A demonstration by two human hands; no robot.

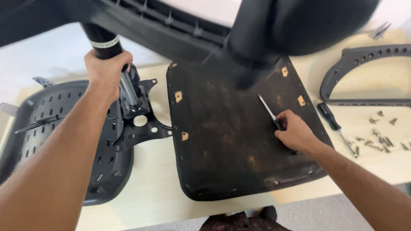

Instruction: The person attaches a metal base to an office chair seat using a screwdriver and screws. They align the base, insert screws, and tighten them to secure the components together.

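Gripping the gas-lift cylinder (122, 81), the left hand (105, 70) has its fingers wrapped fully around it, steadying the mechanism plate (139, 122) below; right hand (295, 132) fingers pinch a screwdriver (269, 111) lying on the seat underside (231, 137) on the counter (154, 188).

L arm: reaches fwd, nearly straight
L hand (105, 70): fist closed, knuckles up
R arm: angled inward, forearm bare
R hand (295, 132): fingers curled shut, thumb on top
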